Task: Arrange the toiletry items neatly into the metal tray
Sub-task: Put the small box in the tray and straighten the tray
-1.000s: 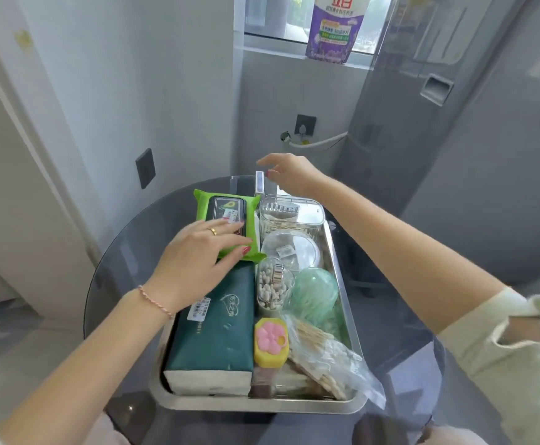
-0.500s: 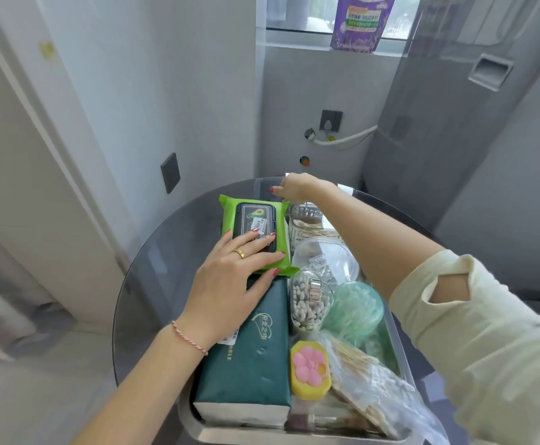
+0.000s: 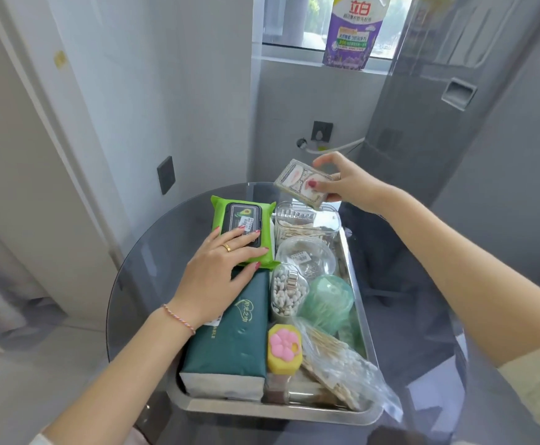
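Observation:
The metal tray (image 3: 358,303) sits on a round glass table and is packed with toiletries. My left hand (image 3: 217,277) lies flat on the green wet-wipe pack (image 3: 230,216) at the tray's far left, its heel over the dark green tissue pack (image 3: 230,342). My right hand (image 3: 349,181) holds a small clear flat box (image 3: 297,179) in the air above the clear cotton-swab container (image 3: 307,223). Down the tray's right side lie a clear round dish (image 3: 307,255), a jar of white beads (image 3: 286,295), a green mesh puff (image 3: 326,300), a yellow and pink sponge (image 3: 284,348) and a bag of swabs (image 3: 342,370).
The round glass table (image 3: 153,268) stands in a narrow grey room, with a wall close on the left and a grey appliance (image 3: 455,107) at the right. A purple detergent pouch (image 3: 355,30) stands on the window sill. Bare table surface shows right of the tray.
My right hand has lifted a small clear flat box from behind the tray and now holds it above the swab container. My left hand stays on the wipe pack.

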